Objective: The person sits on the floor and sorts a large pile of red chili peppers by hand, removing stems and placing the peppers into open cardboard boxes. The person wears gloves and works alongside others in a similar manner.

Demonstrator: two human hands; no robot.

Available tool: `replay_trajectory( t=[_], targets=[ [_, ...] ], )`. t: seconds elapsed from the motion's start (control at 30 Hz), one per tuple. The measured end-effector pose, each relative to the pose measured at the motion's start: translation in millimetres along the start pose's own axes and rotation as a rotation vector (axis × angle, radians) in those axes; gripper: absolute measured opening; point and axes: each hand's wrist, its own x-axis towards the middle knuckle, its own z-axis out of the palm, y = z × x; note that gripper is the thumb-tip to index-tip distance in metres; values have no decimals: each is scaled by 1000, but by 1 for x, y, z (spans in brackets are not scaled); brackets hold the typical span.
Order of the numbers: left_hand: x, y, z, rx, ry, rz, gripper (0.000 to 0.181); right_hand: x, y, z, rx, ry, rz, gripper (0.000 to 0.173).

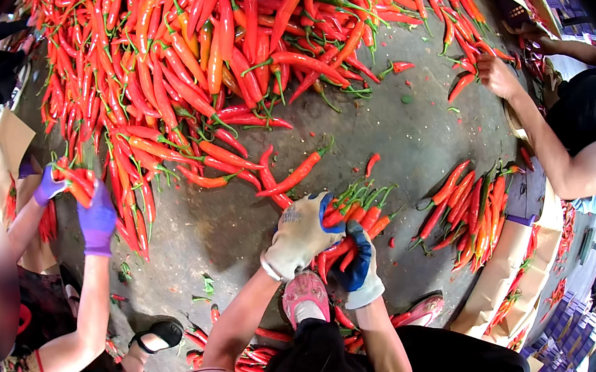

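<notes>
My left hand (298,233), in a pale knit work glove with a dark blue coated palm, curls over a bunch of red chili peppers (373,214). From the other side my right hand (359,267), gloved alike, cups the same bunch. The green stems point up and to the right, and some tips show below, between my hands. My palms and the middle of the bunch are hidden. Just above my left hand lie a few loose chili peppers (297,176). A pink patterned shoe (305,296) on my foot shows right under my hands.
A large heap of red chili peppers (194,65) covers the concrete floor (380,125) ahead. To the right lies a smaller pile (474,214) beside paper-lined crates (502,278). A co-worker's purple-gloved hands (97,219) hold peppers at left; another co-worker's bare hand (497,75) reaches peppers at right.
</notes>
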Motion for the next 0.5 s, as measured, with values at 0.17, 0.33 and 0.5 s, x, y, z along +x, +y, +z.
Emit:
replay_trajectory(
  t=[0.17, 0.33, 0.5],
  targets=[
    [-20, 4, -5, -225, 167, 53, 54, -28, -22, 43, -231, 54, -76, 28],
    [-18, 3, -19, -194, 234, 99, 59, -16, -39, 75, -387, 31, -144, 32],
    [0, -6, -30, -45, 319, 122, 62, 6, -45, 90, -326, -40, -5, 24]
  ],
)
